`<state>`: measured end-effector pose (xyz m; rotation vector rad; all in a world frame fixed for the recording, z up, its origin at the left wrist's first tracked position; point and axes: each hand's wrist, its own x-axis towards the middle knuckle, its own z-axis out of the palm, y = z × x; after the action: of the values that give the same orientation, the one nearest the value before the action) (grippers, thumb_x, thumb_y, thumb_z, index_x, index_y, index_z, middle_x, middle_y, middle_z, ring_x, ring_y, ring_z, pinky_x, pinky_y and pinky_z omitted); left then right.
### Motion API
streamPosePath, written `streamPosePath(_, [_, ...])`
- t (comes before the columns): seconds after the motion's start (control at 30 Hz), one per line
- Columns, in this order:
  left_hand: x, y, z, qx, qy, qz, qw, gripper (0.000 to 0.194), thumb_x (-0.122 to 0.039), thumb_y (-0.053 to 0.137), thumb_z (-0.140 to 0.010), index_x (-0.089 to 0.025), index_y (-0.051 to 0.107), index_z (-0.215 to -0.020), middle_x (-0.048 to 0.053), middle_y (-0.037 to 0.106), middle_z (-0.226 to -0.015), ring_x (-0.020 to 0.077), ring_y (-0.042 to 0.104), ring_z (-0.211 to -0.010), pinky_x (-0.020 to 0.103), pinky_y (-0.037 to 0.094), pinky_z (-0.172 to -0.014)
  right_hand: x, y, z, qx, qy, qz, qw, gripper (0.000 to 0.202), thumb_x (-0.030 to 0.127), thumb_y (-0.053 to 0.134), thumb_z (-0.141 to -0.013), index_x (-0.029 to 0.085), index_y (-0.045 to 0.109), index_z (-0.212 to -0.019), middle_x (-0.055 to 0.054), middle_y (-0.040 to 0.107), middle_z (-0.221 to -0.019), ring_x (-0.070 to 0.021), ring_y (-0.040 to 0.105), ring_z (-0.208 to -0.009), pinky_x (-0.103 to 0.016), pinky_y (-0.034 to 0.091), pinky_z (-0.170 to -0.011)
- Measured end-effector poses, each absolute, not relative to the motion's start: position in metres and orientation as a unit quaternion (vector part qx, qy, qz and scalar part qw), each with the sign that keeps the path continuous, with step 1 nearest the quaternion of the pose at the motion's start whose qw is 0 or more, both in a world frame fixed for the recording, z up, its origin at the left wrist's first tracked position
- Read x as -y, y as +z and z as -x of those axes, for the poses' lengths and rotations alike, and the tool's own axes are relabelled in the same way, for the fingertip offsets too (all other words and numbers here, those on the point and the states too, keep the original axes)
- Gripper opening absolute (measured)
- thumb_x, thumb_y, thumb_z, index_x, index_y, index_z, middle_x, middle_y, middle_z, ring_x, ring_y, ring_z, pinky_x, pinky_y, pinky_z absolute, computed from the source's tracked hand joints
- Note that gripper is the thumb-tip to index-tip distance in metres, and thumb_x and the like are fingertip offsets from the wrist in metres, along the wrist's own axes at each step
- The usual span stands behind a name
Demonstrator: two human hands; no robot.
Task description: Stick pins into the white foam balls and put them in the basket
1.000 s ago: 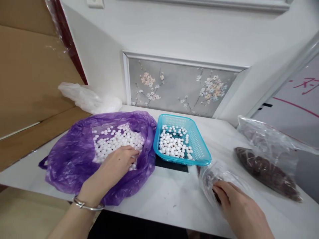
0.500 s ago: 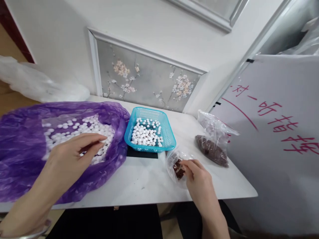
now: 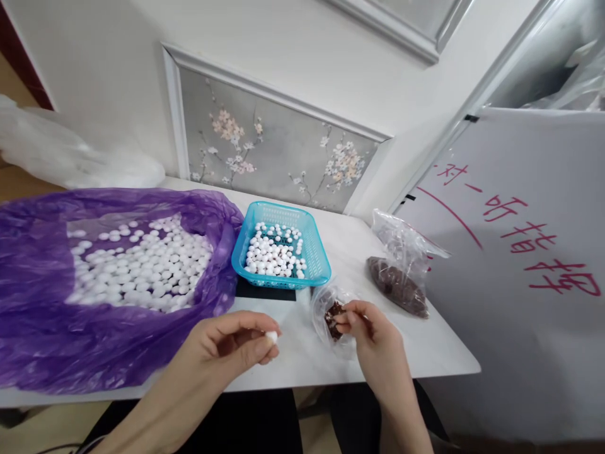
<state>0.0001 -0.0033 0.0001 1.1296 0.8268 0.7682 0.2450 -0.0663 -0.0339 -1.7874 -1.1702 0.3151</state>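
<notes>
Near the table's front edge, my left hand (image 3: 236, 347) pinches a small white ball (image 3: 272, 337) between thumb and fingertips. My right hand (image 3: 373, 334) is at the mouth of a clear plastic bag (image 3: 321, 309) that holds small dark reddish-brown pieces (image 3: 333, 318). Its thumb and fingers are pinched together; whatever is between them is too small to make out. On the left, many white balls (image 3: 142, 271) lie in an opened purple plastic bag (image 3: 208, 340). A blue plastic basket (image 3: 316, 252) with more white balls stands between the two bags.
A tied clear bag of brown material (image 3: 397, 287) lies at the right of the white table (image 3: 439, 353). Under the basket's front is a black flat piece (image 3: 265, 291). White plastic (image 3: 80, 151) is bunched at the back left. A whiteboard (image 3: 520, 328) stands on the right.
My left hand has moved right and toward me, from over the purple bag to the table's front, with a white ball in its fingers. My right hand stays at the clear bag.
</notes>
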Motion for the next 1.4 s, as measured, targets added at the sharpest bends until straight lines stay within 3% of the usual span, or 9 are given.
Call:
streamPosePath(0.2, [0.005, 0.003, -0.009, -0.371, 0.323, -0.492, 0.718, 0.015, -0.038, 0.081, -0.074, -0.027, 0.08, -0.084, 0.0, 0.074, -0.08, 0.015, 0.068, -0.076, 0.022, 0.054, -0.075, 0.069, -0.03, -0.245, 0.482, 0.103, 0.74, 0.458, 0.025, 0.034, 0.044, -0.095, 0.018, 0.063, -0.098, -0.008, 0.075, -0.081, -0.0219, 0.073, -0.073, -0.034, 0.059, -0.069])
streamPosePath(0.3, [0.004, 0.001, -0.013, -0.379, 0.302, -0.503, 0.716, 0.016, -0.038, 0.08, -0.075, -0.027, 0.08, -0.085, 0.001, 0.075, -0.081, 0.0168, 0.068, -0.08, 0.023, 0.055, -0.078, 0.067, -0.029, -0.244, 0.524, 0.072, 0.757, 0.384, 0.021, 0.024, 0.049, -0.091, 0.02, 0.069, -0.089, -0.01, 0.074, -0.091, -0.027, 0.068, -0.084, -0.041, 0.053, -0.078])
streamPosePath(0.43, [0.002, -0.002, -0.016, -0.383, 0.303, -0.512, 0.707, 0.016, -0.039, 0.081, -0.075, -0.027, 0.08, -0.086, 0.001, 0.074, -0.083, 0.0171, 0.067, -0.079, 0.023, 0.055, -0.077, 0.061, -0.031, -0.238, 0.574, 0.06, 0.772, 0.265, 0.02, 0.009, 0.055, -0.081, 0.02, 0.069, -0.072, -0.013, 0.071, -0.084, -0.0351, 0.062, -0.087, -0.044, 0.044, -0.072])
streamPosePath(0.57, [0.001, -0.002, -0.018, -0.382, 0.296, -0.518, 0.706, 0.018, -0.039, 0.08, -0.074, -0.025, 0.08, -0.086, 0.003, 0.074, -0.083, 0.0181, 0.067, -0.078, 0.025, 0.055, -0.077, 0.059, -0.035, -0.237, 0.58, 0.055, 0.781, 0.224, 0.023, 0.008, 0.051, -0.084, 0.021, 0.061, -0.067, -0.012, 0.068, -0.08, -0.0313, 0.062, -0.078, -0.038, 0.038, -0.063])
streamPosePath(0.73, [0.001, -0.001, -0.017, -0.384, 0.295, -0.517, 0.706, 0.016, -0.039, 0.08, -0.075, -0.027, 0.08, -0.086, 0.001, 0.074, -0.081, 0.0164, 0.066, -0.078, 0.023, 0.053, -0.076, 0.062, -0.034, -0.244, 0.547, 0.064, 0.791, 0.266, 0.02, 0.016, 0.04, -0.093, 0.021, 0.056, -0.083, -0.009, 0.066, -0.078, -0.0259, 0.061, -0.068, -0.035, 0.04, -0.061])
streamPosePath(0.9, [0.004, 0.0, -0.021, -0.379, 0.291, -0.506, 0.718, 0.016, -0.039, 0.081, -0.074, -0.026, 0.08, -0.084, 0.001, 0.073, -0.08, 0.016, 0.066, -0.076, 0.023, 0.052, -0.074, 0.062, -0.027, -0.245, 0.548, 0.102, 0.762, 0.328, 0.022, 0.013, 0.041, -0.092, 0.021, 0.062, -0.095, -0.005, 0.069, -0.083, -0.021, 0.065, -0.073, -0.032, 0.048, -0.069])
streamPosePath(1.13, [0.006, 0.002, -0.023, -0.385, 0.292, -0.501, 0.718, 0.016, -0.036, 0.081, -0.073, -0.024, 0.08, -0.084, 0.002, 0.074, -0.079, 0.0176, 0.067, -0.077, 0.025, 0.051, -0.076, 0.063, -0.025, -0.243, 0.544, 0.104, 0.735, 0.392, 0.019, 0.016, 0.053, -0.087, 0.021, 0.071, -0.092, -0.006, 0.071, -0.098, -0.0208, 0.067, -0.085, -0.032, 0.053, -0.077])
streamPosePath(1.4, [0.006, -0.002, -0.023, -0.381, 0.297, -0.486, 0.729, 0.017, -0.037, 0.083, -0.071, -0.023, 0.08, -0.081, 0.002, 0.074, -0.081, 0.0175, 0.067, -0.075, 0.027, 0.052, -0.076, 0.064, -0.034, -0.246, 0.544, 0.075, 0.722, 0.42, 0.021, 0.019, 0.052, -0.086, 0.019, 0.073, -0.084, -0.012, 0.072, -0.11, -0.0255, 0.069, -0.101, -0.038, 0.055, -0.089])
